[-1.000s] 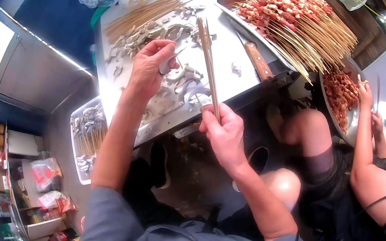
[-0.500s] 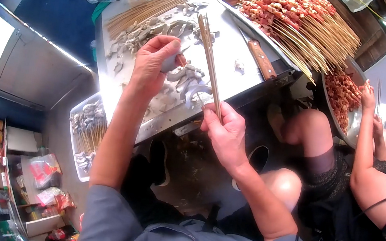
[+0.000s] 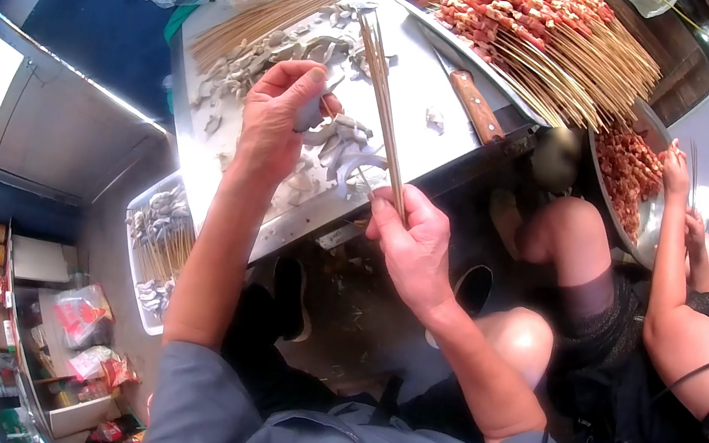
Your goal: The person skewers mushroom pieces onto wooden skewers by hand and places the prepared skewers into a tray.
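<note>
Over the white bench (image 3: 420,80), the left hand (image 3: 275,118) pinches a grey piece (image 3: 307,114); the right hand (image 3: 412,237) grips thin brown sticks (image 3: 385,102).

from head height, the wide view faces forward and down. the left hand (image 3: 275,113) and right hand (image 3: 413,241) are near, the worktop (image 3: 415,143) just beyond.
</note>
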A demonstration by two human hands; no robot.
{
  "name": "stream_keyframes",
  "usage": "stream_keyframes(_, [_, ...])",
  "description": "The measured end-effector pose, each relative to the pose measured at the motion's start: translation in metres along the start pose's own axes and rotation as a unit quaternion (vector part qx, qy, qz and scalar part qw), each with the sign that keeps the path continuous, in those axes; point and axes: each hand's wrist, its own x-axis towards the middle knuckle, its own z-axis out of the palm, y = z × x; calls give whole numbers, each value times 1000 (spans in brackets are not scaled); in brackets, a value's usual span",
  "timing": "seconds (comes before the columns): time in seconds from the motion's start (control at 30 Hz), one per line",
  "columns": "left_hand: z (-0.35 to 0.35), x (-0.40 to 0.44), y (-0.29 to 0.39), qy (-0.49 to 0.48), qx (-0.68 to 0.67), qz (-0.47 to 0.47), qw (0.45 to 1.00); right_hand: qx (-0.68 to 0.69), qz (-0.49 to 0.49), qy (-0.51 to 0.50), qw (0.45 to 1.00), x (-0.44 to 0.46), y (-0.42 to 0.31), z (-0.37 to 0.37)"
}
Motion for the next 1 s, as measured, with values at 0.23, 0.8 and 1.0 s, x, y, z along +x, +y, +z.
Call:
stream_keyframes(0.23, [9, -6, -2, 14, 28, 51, 998, 8, -8, 9, 1000, -1, 0, 0])
stream_keyframes(0.8, [4, -27, -2, -8, -48, -59, 997, 31, -12, 2, 999, 2, 0, -5])
stream_keyframes(1.0, [-7, -24, -11, -4, -56, -43, 997, 21, -22, 1, 1000, 0, 1, -2])
